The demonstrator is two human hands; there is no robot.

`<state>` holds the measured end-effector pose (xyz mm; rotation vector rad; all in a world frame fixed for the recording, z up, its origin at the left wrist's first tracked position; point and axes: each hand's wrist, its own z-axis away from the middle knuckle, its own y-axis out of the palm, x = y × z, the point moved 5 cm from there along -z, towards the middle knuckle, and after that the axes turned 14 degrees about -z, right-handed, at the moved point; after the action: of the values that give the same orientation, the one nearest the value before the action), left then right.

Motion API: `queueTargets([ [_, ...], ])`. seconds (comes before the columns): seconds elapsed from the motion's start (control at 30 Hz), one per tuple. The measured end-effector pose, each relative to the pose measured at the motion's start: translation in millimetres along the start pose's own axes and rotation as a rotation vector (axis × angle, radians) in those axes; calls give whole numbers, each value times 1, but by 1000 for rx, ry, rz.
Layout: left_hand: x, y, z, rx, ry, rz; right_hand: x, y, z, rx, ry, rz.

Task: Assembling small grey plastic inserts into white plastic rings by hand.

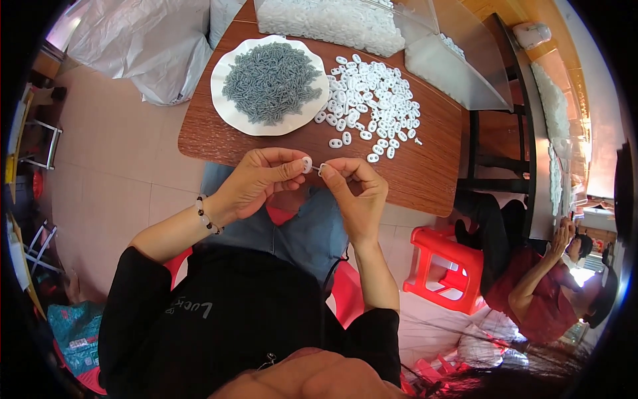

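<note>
Just off the table's near edge, my left hand (262, 178) pinches a small white oval plastic piece (307, 164) between thumb and forefinger. My right hand (359, 193) is closed on a second small white piece (323, 170), partly covered by the fingertips. A thin short pin (316, 167) spans the gap between the two pieces. Behind my hands, many loose white two-hole oval pieces (372, 100) lie in a scattered heap. To their left stands a white scalloped plate (222, 110) heaped with small grey pieces (271, 81).
A brown wooden table (425, 176) carries clear bins (458, 73) of white parts at its back. At right, a red stool (446, 269) stands near a seated person (538, 286) beside another table. White plastic sacks (143, 46) lie at far left.
</note>
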<state>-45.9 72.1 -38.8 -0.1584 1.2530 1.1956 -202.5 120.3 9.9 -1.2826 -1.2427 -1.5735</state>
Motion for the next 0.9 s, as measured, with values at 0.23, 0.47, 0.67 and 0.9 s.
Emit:
queueTargets([
  [0.23, 1, -1, 1, 8, 9, 8, -2, -2, 0, 15, -24, 17],
  [0.47, -2, 3, 1, 8, 22, -31, -2, 3, 0, 1, -7, 34],
  [0.67, -6, 4, 5, 12, 98, -112, -7, 6, 0, 50, 48, -43],
  [0.9, -14, 9, 14, 56, 61, -188, -16, -1, 0, 139, 160, -282],
])
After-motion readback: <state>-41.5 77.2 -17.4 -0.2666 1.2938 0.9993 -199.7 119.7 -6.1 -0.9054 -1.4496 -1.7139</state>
